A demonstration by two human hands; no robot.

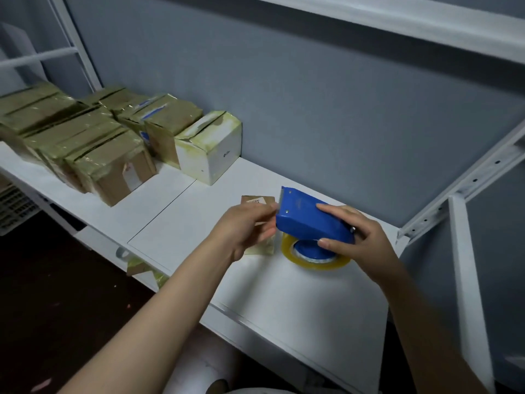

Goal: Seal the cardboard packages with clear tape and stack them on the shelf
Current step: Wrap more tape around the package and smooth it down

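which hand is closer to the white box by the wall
Left. The left hand holds the flat package in front and right of the white box; the right hand grips the tape dispenser farther right.

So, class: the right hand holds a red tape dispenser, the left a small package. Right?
No: the head view shows the dispenser is blue, not red. The right hand holds it, the left hand a small package.

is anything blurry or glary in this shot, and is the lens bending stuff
Head view: the left hand looks slightly motion-soft, while the dispenser reads sharper. Soft glare sits on the taped packages. The wide lens skews the shelf frame at the right. The floor at lower left is nearly black.
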